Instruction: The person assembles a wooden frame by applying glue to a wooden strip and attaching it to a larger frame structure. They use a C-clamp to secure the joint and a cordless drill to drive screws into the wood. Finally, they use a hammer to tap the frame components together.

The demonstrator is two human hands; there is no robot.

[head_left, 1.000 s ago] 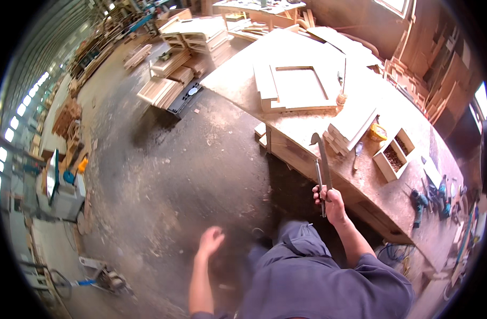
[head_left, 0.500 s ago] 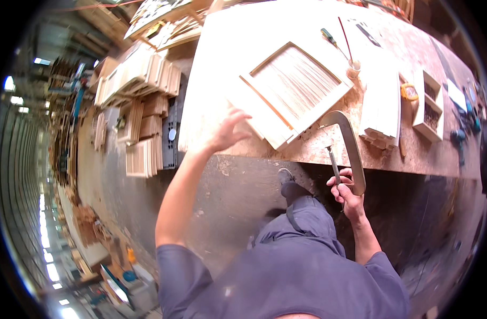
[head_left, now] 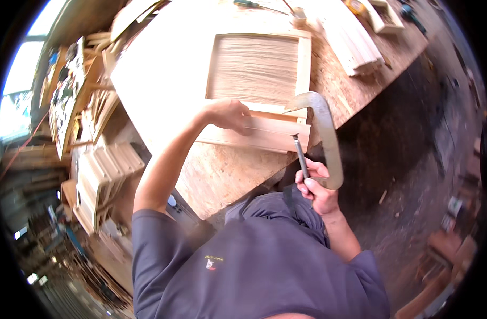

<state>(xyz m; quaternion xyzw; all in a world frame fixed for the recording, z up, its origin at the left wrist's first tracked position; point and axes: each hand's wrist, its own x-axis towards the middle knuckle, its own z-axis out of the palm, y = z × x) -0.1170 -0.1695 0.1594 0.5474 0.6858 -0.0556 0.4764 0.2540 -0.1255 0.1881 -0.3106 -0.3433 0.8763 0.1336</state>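
On the workbench lies a square wooden frame with a striped wood-grain panel set inside it. Along its near side runs a pale wooden rail, with a narrow gap showing between the two. My left hand has its fingers bent over the rail, gripping it near the middle; motion blurs it a little. In my right hand is a metal C-clamp, held by its lower end and screw. The clamp's curved jaw hangs above the frame's near right corner, and its screw tip overlaps the rail's right end in view.
A small cup and a green-handled screwdriver stand beyond the frame. Stacked pale boards and an open wooden box are at the far right of the workbench. More wooden pieces are piled at the left.
My view has turned and come nearer the frame. My left hand, open and apart before, now grips the rail. My right hand has brought the C-clamp over the frame's near right corner.
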